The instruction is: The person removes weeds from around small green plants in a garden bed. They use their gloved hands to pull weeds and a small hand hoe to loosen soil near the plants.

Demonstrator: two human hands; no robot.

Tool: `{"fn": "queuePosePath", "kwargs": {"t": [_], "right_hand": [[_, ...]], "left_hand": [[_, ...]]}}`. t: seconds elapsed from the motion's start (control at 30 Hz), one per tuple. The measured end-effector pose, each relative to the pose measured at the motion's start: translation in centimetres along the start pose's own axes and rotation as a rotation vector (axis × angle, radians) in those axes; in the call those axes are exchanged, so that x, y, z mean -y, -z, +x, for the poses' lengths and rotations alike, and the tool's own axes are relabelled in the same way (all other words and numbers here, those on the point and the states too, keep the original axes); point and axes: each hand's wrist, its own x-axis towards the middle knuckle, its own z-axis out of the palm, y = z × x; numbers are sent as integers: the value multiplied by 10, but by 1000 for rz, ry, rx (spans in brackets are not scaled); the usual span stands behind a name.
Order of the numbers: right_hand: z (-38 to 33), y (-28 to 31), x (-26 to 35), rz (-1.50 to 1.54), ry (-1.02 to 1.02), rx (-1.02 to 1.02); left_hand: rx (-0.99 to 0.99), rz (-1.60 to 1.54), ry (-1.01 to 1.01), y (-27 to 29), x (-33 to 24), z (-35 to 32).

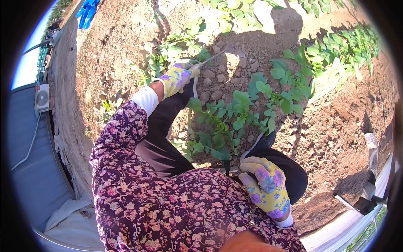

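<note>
My left hand (178, 79), in a yellow floral glove with pale fingertips, is closed on a thin pale stick-like thing (210, 59). It points away to the right over dry clods, and I cannot make out whether it is a root, a stem or a tool. Leafy green plants (241, 109) grow in the soil between my two feet. My right hand (268, 185), in a matching glove, rests by my bent right knee with its fingers curled. A dark narrow piece (227, 167) shows just left of those fingers; whatever they hold is hidden.
More leafy plants (168, 52) run in a row beyond my left hand, others (336, 46) at the far right. Blue cloth or plastic (87, 14) lies at the top left. A grey wall with an outdoor air-conditioner unit (42, 97) stands left; white plastic sheeting (348, 227) edges the lower right.
</note>
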Motion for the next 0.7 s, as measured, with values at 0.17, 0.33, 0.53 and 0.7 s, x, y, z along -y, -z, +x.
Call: {"fn": "queuePosePath", "kwargs": {"t": [0.17, 0.33, 0.53, 0.7], "right_hand": [[8, -13, -7, -142, -34, -17], [6, -26, -10, -150, -131, -6], [9, -39, 16, -315, -8, 43], [30, -49, 43, -292, -29, 46]], "left_hand": [[-98, -117, -183, 40, 10, -8], [-254, -504, -113, 55, 77, -38], [-534, -641, 158, 73, 199, -87], [-737, -696, 212, 70, 232, -112]]}}
